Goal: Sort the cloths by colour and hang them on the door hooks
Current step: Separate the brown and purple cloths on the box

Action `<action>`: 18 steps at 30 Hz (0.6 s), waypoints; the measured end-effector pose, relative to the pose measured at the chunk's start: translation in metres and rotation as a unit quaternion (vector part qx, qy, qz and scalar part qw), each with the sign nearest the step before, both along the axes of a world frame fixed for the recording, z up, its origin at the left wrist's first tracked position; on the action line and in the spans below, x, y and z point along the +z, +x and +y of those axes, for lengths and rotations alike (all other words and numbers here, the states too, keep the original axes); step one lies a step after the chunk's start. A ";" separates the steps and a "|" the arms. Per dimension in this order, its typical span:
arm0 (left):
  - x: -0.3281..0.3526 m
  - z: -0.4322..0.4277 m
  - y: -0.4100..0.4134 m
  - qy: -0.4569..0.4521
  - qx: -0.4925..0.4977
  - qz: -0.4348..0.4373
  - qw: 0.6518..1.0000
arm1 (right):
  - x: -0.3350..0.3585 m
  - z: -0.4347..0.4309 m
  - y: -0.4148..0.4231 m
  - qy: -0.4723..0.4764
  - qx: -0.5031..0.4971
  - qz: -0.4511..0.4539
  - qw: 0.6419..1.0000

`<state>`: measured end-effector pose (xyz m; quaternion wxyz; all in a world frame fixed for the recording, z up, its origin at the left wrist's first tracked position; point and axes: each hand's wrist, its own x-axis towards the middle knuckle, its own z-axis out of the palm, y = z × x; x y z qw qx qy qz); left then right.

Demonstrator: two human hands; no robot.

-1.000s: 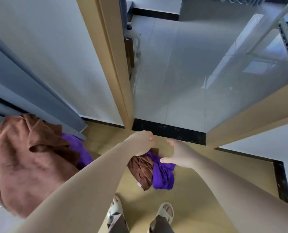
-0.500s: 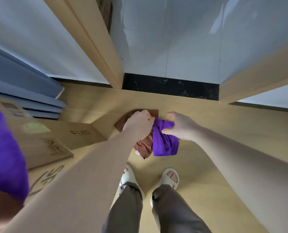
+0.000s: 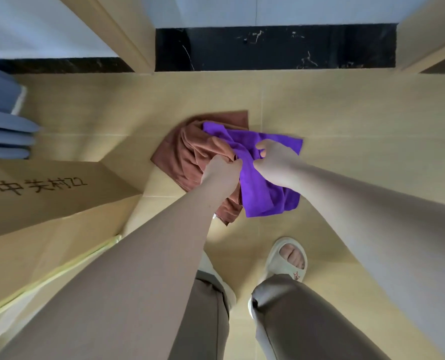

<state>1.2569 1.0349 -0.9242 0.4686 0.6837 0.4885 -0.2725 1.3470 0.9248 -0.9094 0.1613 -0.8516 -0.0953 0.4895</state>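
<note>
Blocked on the left by a cardboard box (image 3: 47, 201) just beside the cloth pile (image 3: 185, 159). Lay open to the right and ahead: bare floor (image 3: 359, 131) up to the black threshold (image 3: 281, 49).

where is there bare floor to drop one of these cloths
Widest bare floor lies right of the purple cloth, toward the door jamb. Another free strip runs between the cloths and the black threshold. Crowded: the brown cloth sits at the cardboard box corner; left hand, right hand and slipper fill the near side.
</note>
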 end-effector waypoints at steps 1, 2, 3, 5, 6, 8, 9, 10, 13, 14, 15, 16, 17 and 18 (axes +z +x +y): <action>-0.015 0.000 0.000 -0.001 0.010 -0.003 1.000 | -0.015 0.001 -0.001 0.000 -0.019 0.002 1.000; -0.027 -0.001 -0.001 0.000 0.018 -0.002 1.000 | -0.029 0.003 -0.003 0.001 -0.039 0.005 0.999; -0.039 0.000 -0.002 0.001 0.030 -0.003 1.000 | -0.041 0.004 -0.003 0.004 -0.062 0.009 0.998; -0.061 0.002 -0.002 -0.007 0.072 -0.004 0.997 | -0.065 0.008 -0.004 0.012 -0.109 0.027 0.994; -0.071 0.003 -0.002 -0.017 0.101 -0.003 0.995 | -0.076 0.010 -0.005 0.023 -0.132 0.038 0.990; -0.089 0.003 -0.002 -0.040 0.153 -0.007 0.987 | -0.092 0.016 -0.007 0.052 -0.196 0.065 0.977; -0.095 0.001 -0.002 -0.049 0.169 -0.009 0.984 | -0.100 0.019 -0.007 0.062 -0.233 0.083 0.967; -0.101 -0.001 -0.004 -0.050 0.173 -0.008 0.984 | -0.108 0.022 -0.009 0.068 -0.262 0.101 0.957; -0.110 -0.002 -0.010 -0.050 0.139 -0.028 0.989 | -0.122 0.030 -0.019 0.083 -0.302 0.158 0.936; -0.109 0.000 -0.011 -0.051 0.131 -0.035 0.989 | -0.123 0.032 -0.023 0.084 -0.309 0.168 0.932; -0.109 0.002 -0.013 -0.051 0.127 -0.038 0.990 | -0.123 0.033 -0.026 0.089 -0.313 0.175 0.929; -0.109 0.004 -0.013 -0.053 0.126 -0.035 0.990 | -0.122 0.034 -0.027 0.095 -0.316 0.181 0.927; -0.108 0.006 -0.014 -0.057 0.124 -0.033 0.990 | -0.120 0.034 -0.029 0.098 -0.315 0.188 0.925; -0.105 0.008 -0.015 -0.061 0.123 -0.030 0.990 | -0.115 0.035 -0.029 0.099 -0.314 0.194 0.924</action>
